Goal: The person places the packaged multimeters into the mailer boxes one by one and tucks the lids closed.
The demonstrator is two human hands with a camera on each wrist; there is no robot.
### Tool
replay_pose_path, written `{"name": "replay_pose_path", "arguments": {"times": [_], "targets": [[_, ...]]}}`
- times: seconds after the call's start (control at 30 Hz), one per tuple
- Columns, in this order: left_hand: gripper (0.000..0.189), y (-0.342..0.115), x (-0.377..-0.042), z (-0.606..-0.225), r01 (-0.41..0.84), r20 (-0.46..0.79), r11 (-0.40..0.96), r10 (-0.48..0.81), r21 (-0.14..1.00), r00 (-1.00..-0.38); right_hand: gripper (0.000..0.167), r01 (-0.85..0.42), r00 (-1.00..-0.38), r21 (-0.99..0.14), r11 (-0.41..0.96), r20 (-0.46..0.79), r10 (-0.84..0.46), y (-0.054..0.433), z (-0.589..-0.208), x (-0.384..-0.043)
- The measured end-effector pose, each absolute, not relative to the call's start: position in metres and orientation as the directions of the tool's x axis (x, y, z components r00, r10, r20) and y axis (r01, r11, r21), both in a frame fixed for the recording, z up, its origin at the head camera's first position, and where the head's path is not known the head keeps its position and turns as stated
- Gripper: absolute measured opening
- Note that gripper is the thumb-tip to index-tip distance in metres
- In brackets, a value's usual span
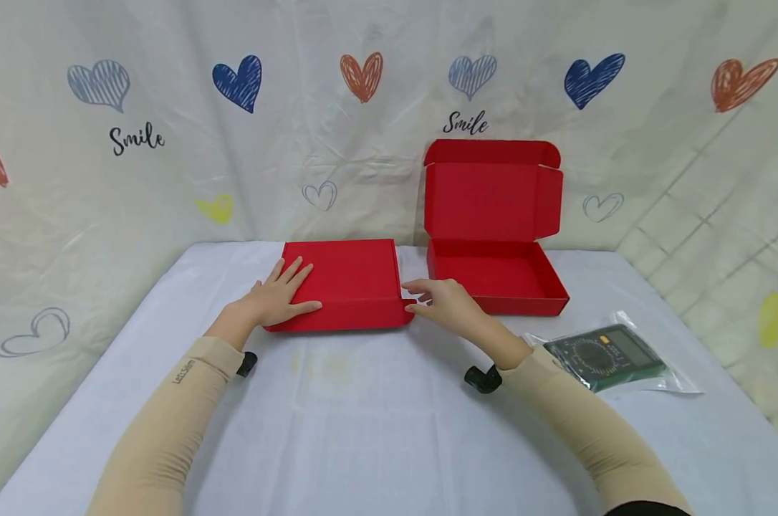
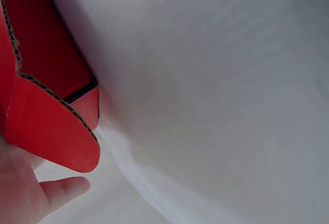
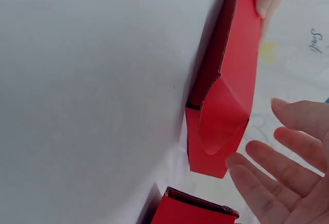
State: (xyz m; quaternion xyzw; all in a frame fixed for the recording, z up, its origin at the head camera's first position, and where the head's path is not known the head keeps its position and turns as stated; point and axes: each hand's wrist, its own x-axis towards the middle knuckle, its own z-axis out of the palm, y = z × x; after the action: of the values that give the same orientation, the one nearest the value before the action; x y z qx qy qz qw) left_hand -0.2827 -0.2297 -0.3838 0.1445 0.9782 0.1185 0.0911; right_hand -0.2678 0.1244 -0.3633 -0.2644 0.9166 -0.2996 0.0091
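Observation:
A red cardboard box [image 1: 350,276] lies on the table with its lid folded over. My left hand [image 1: 274,297] rests on the lid's left side, fingers spread. The lid's front panel slants outward, and a small rounded side flap [image 1: 410,313] sticks out at its right end. Close to that flap is my right hand [image 1: 452,304], fingers loosely bent. In the right wrist view, a gap shows between the right-hand fingers [image 3: 257,167] and the flap [image 3: 221,118]. The left wrist view shows the left flap [image 2: 54,126] and the box's dark red front [image 2: 46,39] behind the panel.
A second red box [image 1: 492,304] stands to the right, its lid raised against the heart-printed backdrop [image 1: 389,143]. Nearer on the right lies a multimeter [image 1: 604,355] in a clear plastic bag [image 1: 675,380]. White cloth [image 1: 337,430] covers the table.

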Motion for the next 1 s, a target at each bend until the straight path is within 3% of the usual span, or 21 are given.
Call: {"name": "replay_pose_path", "arguments": {"times": [0.47, 1.0], "targets": [[0.099, -0.229, -0.279, -0.379, 0.262, -0.153, 0.928, 0.309, 0.263, -0.939, 0.059, -0.376, -0.890, -0.446, 0.812, -0.069, -0.451, 0.121, -0.373, -0.263], [0.099, -0.228, -0.277, -0.378, 0.264, -0.147, 0.932, 0.306, 0.248, -0.941, 0.069, -0.447, -0.869, -0.309, 0.840, -0.074, -0.490, 0.111, -0.379, -0.270]]}}
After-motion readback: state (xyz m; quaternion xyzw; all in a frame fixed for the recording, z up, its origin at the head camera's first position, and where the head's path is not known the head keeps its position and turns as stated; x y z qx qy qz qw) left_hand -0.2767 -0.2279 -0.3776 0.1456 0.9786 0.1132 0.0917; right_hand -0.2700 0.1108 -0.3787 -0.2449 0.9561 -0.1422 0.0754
